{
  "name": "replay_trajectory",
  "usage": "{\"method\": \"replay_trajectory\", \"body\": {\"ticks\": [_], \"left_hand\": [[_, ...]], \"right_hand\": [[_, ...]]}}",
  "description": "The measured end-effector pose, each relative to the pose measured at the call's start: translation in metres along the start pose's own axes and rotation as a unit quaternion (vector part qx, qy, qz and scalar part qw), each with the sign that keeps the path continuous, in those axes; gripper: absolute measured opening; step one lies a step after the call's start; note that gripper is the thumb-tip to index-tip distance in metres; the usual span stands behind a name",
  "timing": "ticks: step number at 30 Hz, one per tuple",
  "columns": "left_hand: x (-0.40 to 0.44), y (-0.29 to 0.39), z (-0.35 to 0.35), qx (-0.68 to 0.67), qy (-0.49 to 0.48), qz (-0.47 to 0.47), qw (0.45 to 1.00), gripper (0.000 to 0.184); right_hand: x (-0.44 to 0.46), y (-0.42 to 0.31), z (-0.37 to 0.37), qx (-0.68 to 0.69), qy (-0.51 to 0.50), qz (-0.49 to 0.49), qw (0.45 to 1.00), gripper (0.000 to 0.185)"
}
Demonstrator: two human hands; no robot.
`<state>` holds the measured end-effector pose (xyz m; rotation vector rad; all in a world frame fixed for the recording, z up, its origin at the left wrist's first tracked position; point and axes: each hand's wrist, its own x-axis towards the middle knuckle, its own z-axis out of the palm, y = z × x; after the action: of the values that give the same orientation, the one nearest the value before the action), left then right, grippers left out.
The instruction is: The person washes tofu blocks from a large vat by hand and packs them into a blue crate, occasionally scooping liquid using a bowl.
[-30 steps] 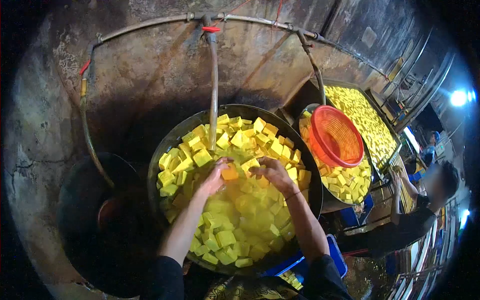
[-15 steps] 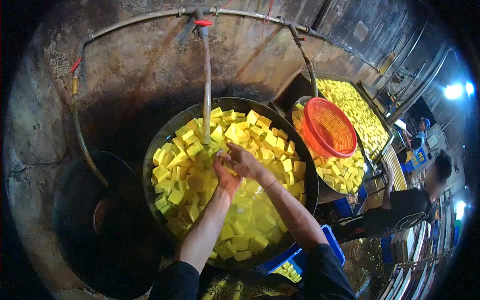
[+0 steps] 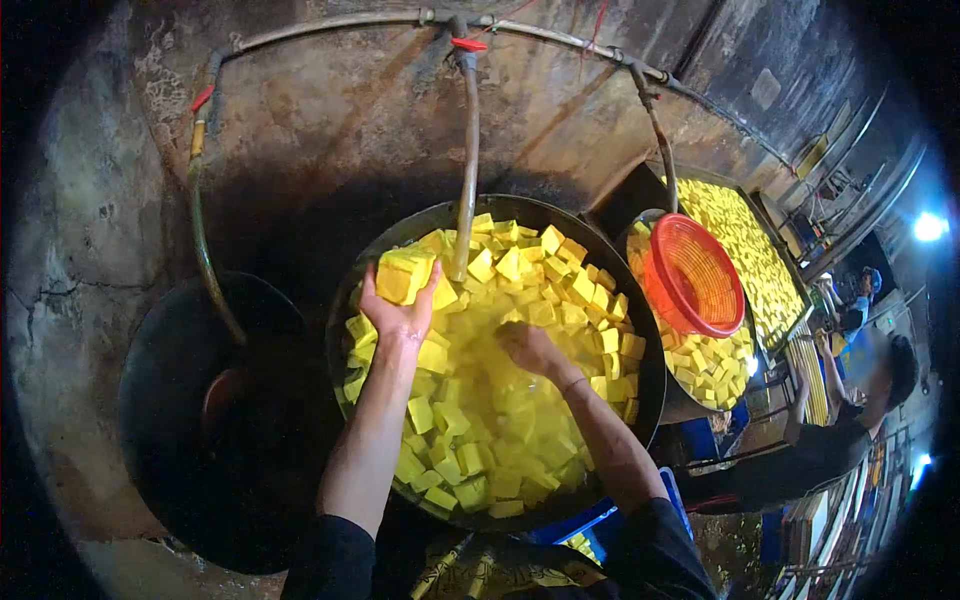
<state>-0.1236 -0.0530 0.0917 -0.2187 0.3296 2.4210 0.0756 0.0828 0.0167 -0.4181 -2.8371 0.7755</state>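
A wide round vat [image 3: 655, 400] holds cloudy yellow liquid and a great many yellow tofu blocks [image 3: 470, 460]. At the vat's left side my left hand [image 3: 400, 318] is raised above the liquid, palm up, its fingers wrapped round a small pile of yellow tofu [image 3: 404, 275]. How many pieces are in that pile I cannot tell. My right hand [image 3: 533, 348] reaches into the middle of the vat, knuckles up; its fingertips are hidden in the liquid among the blocks. A hose [image 3: 468, 160] hangs down into the vat just beyond my hands.
An orange-red plastic basket [image 3: 697, 275] rests on a second vat of yellow blocks [image 3: 705, 365]. Behind it is a large tray of blocks [image 3: 735, 250]. A dark vat [image 3: 215, 490] with a hose stands left. A person in black [image 3: 800, 465] is at the right; blue crates stand below.
My hands, together over the vat before, are now apart. The left has moved left and up with the tofu; the right has dipped into the liquid. The view has shifted slightly.
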Motion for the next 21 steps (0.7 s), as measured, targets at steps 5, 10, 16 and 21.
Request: {"method": "replay_trajectory", "body": {"ticks": [5, 10, 16, 21], "left_hand": [[-0.003, 0.012, -0.008, -0.064, 0.006, -0.033, 0.997, 0.037], [0.005, 0.017, -0.022, 0.013, -0.004, -0.041, 0.999, 0.039], [0.000, 0.013, -0.029, 0.067, 0.009, -0.039, 0.997, 0.040], [-0.007, -0.028, -0.037, 0.080, 0.001, -0.096, 0.992, 0.031]], "right_hand": [[0.043, -0.081, -0.004, 0.119, -0.094, 0.079, 0.985, 0.033], [0.061, -0.078, 0.048, -0.197, -0.137, -0.205, 0.949, 0.035], [0.019, -0.088, -0.008, 0.382, -0.126, 0.117, 0.908, 0.034], [-0.006, -0.124, -0.072, 0.399, 0.047, 0.117, 0.908, 0.032]]}}
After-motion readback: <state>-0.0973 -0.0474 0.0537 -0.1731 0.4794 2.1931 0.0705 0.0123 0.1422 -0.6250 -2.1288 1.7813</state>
